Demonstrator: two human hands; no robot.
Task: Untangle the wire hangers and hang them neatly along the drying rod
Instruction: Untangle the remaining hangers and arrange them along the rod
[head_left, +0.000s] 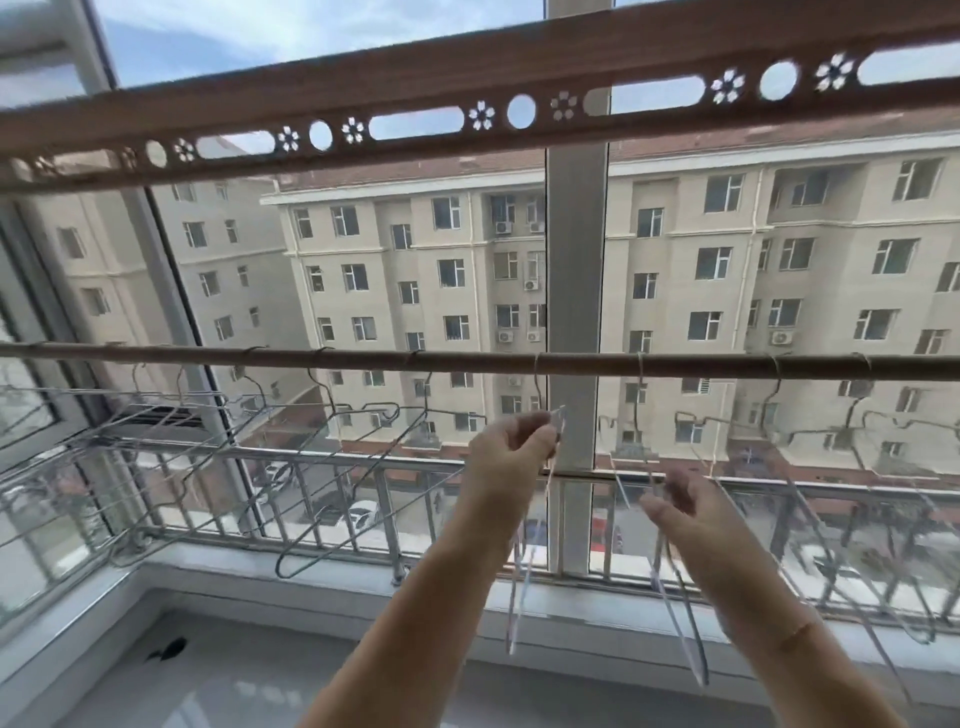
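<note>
A thin brown drying rod (467, 361) runs across the view at mid height. Several silver wire hangers hook over it, spread from the far left to the far right. My left hand (511, 452) pinches the top of one wire hanger (524, 566) whose hook sits on the rod near the window post. My right hand (680, 512) pinches the neighbouring wire hanger (675, 618), which hangs from the rod just right of the post. Both held hangers are blurred. A cluster of hangers (171, 447) bunches at the left.
A wide brown perforated bar (467, 73) crosses above the rod. Behind stand the window post (574, 291), the metal balcony railing (322, 457) and the white sill (311, 571). Apartment blocks lie outside.
</note>
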